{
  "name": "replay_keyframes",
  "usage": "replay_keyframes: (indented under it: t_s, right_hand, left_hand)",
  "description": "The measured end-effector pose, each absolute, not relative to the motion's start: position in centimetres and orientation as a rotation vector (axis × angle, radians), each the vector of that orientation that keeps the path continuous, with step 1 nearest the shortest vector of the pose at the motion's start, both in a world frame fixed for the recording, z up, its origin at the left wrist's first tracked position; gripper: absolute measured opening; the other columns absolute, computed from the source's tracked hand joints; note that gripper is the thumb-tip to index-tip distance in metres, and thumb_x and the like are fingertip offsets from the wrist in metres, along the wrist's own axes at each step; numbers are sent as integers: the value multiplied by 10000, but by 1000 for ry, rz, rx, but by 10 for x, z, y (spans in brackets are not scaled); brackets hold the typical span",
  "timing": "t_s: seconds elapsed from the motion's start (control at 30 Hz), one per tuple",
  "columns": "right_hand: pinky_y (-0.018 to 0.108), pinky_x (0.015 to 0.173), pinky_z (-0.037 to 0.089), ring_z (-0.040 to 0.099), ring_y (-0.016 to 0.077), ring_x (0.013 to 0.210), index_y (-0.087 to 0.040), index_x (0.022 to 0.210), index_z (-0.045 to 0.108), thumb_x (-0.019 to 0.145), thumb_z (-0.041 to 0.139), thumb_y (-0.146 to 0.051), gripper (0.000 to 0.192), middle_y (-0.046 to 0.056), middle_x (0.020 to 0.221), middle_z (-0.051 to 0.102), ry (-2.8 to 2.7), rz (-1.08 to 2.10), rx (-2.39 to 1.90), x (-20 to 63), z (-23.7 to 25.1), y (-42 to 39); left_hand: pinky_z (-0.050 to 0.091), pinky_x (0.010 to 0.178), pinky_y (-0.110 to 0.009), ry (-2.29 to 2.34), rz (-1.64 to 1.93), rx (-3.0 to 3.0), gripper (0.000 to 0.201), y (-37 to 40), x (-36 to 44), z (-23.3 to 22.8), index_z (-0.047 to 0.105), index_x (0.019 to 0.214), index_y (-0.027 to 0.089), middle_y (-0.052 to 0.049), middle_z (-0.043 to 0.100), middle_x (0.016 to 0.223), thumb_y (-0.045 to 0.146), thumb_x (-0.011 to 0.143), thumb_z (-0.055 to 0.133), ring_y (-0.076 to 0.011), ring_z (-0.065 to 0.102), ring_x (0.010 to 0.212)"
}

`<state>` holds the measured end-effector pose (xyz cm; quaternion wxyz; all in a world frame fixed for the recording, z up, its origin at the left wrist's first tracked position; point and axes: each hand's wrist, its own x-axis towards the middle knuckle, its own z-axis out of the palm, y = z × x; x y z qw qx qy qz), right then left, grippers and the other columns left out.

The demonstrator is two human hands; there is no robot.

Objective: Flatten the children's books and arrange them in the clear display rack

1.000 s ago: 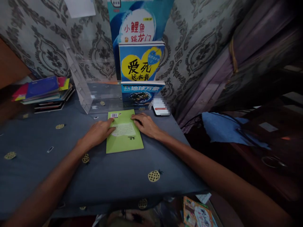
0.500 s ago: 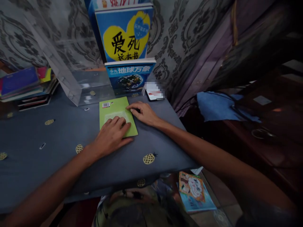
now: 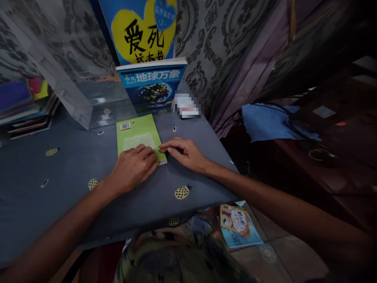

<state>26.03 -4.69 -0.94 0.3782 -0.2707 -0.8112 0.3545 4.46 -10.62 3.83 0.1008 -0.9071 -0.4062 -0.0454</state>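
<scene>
A thin green book [image 3: 136, 131] lies back cover up on the dark blue tablecloth [image 3: 59, 188], its barcode at the far left corner. My left hand [image 3: 134, 167] rests flat on the book's near end, fingers spread over the cover. My right hand [image 3: 185, 154] lies on the cloth at the book's near right corner, its fingertips touching that corner. Neither hand has lifted the book.
A blue earth book [image 3: 151, 84] leans behind the green one, with a larger yellow-heart book [image 3: 138, 31] above it. A clear acrylic stand [image 3: 79, 94] sits to the left, a book stack [image 3: 23, 106] beyond. A small card [image 3: 186, 105] lies right. Another book [image 3: 238, 230] lies on the floor.
My left hand slid from the book's left edge down onto its near end. My right hand moved from the far right edge to the near right corner. The view tilted downward.
</scene>
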Motion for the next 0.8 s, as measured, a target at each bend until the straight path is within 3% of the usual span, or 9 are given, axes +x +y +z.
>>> replay_keyframes:
  t_s: [0.27, 0.63, 0.8]
  right_hand:
    - [372, 914, 547, 701, 192, 967, -196, 1124, 738, 969, 514, -194, 272, 67, 997, 777, -2039, 912, -724, 259, -4, -53]
    - [338, 829, 549, 676, 181, 876, -203, 1149, 720, 983, 500, -184, 276, 60, 938, 755, -2077, 839, -704, 265, 2, -68]
    - [338, 758, 517, 632, 198, 851, -213, 1161, 712, 987, 478, -166, 295, 65, 901, 701, -2253, 607, -632, 266, 0, -72]
  left_hand:
    - [492, 697, -300, -1239, -174, -2704, 327, -106, 44, 39, 690, 973, 174, -81, 703, 944, 282, 1048, 391, -207, 637, 908]
    - [499, 677, -304, -1173, -101, -2668, 329, -107, 46, 41, 690, 968, 165, -79, 692, 906, 286, 1045, 394, -215, 624, 901]
    - [497, 687, -313, -1155, -61, -2651, 315, -108, 47, 37, 678, 970, 160, -92, 687, 917, 316, 1044, 414, -227, 616, 917]
